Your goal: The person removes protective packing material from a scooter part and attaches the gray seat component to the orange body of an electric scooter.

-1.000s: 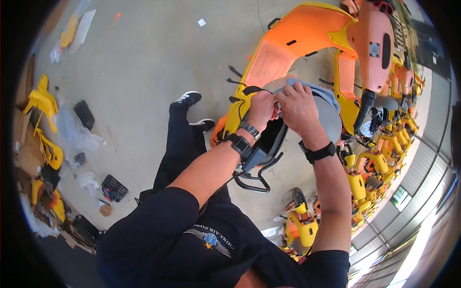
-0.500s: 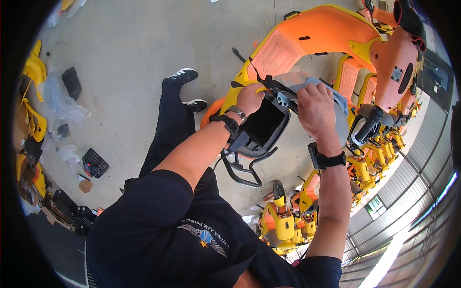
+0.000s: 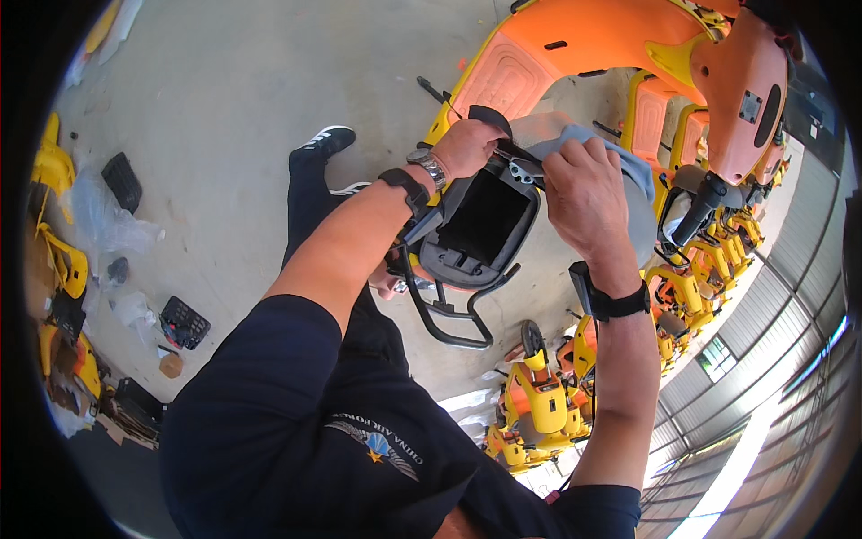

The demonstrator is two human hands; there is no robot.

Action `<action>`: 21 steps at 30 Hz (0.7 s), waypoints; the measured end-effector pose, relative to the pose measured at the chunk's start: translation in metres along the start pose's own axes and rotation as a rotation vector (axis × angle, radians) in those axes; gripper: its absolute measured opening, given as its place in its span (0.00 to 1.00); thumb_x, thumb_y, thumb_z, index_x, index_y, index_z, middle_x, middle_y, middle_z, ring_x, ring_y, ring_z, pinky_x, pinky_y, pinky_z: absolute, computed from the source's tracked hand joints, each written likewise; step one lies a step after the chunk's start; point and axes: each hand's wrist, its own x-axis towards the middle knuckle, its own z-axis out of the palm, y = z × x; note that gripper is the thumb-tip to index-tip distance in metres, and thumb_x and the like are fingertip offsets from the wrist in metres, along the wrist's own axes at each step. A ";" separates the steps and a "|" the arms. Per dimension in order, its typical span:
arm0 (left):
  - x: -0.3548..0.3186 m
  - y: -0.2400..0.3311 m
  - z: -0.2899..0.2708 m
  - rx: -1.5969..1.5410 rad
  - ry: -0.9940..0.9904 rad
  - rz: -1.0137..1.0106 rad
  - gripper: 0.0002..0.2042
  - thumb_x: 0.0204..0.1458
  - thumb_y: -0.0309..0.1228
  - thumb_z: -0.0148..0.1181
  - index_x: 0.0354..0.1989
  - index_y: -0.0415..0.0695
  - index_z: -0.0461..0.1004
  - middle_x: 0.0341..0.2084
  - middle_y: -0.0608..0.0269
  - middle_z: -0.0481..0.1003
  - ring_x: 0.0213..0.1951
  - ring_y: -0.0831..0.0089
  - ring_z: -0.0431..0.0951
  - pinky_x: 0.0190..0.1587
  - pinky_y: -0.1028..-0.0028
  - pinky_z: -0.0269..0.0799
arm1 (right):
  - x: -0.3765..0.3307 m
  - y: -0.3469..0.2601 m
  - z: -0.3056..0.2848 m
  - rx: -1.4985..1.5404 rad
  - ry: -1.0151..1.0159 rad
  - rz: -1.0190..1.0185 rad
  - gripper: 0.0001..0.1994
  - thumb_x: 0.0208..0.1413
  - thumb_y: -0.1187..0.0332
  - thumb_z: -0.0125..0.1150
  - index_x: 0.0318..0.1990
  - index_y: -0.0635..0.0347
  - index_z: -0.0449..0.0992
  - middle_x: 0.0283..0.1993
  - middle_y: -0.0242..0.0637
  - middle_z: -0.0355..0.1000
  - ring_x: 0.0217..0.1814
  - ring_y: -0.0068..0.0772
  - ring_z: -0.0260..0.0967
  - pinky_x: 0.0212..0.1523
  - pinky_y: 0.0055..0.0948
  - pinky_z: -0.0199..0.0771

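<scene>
An orange and yellow scooter point(image 3: 593, 40) stands before me, with a black, open storage box point(image 3: 485, 220) at its seat end. My left hand point(image 3: 467, 148) is closed at the box's far edge, pinching a dark strip point(image 3: 489, 119) that curves up past the fingers. Close to its fingertips is a silver metal piece with holes point(image 3: 519, 171). To the right, my right hand point(image 3: 584, 193) has its fingers curled beside that piece; what they grip is hidden. Behind this hand lie a blue-grey cloth point(image 3: 620, 162) and a rounded grey surface point(image 3: 641, 225).
A black tube rack point(image 3: 458, 340) juts from the scooter's near end. Several yellow and orange scooters point(image 3: 543, 404) stand at the right. On the floor at left are clear plastic wrapping point(image 3: 103, 211), a black crate point(image 3: 185, 322) and yellow body panels point(image 3: 63, 256).
The view has shifted, and the storage box shows more fully. My left hand has turned slightly, and the dark strip now stands up by its fingers. My right hand stays near the silver piece.
</scene>
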 end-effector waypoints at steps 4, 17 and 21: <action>0.004 -0.004 -0.007 0.048 -0.064 0.027 0.09 0.46 0.23 0.57 0.36 0.42 0.77 0.29 0.49 0.76 0.34 0.52 0.77 0.36 0.66 0.73 | 0.001 0.003 0.002 -0.009 -0.010 0.017 0.04 0.41 0.74 0.58 0.26 0.54 0.71 0.30 0.33 0.64 0.38 0.39 0.61 0.42 0.34 0.60; -0.017 -0.013 0.002 -0.274 0.059 -0.184 0.04 0.50 0.23 0.59 0.32 0.35 0.76 0.26 0.59 0.78 0.28 0.76 0.77 0.34 0.78 0.71 | 0.011 0.005 0.004 -0.016 0.013 0.035 0.05 0.39 0.75 0.57 0.27 0.54 0.71 0.31 0.33 0.65 0.40 0.38 0.62 0.41 0.35 0.60; -0.011 0.005 -0.011 -0.098 0.013 -0.089 0.06 0.49 0.27 0.61 0.29 0.36 0.76 0.24 0.54 0.77 0.26 0.64 0.78 0.32 0.72 0.71 | 0.011 0.004 0.004 -0.021 0.046 0.065 0.06 0.39 0.73 0.57 0.27 0.52 0.72 0.31 0.32 0.65 0.41 0.37 0.63 0.41 0.35 0.60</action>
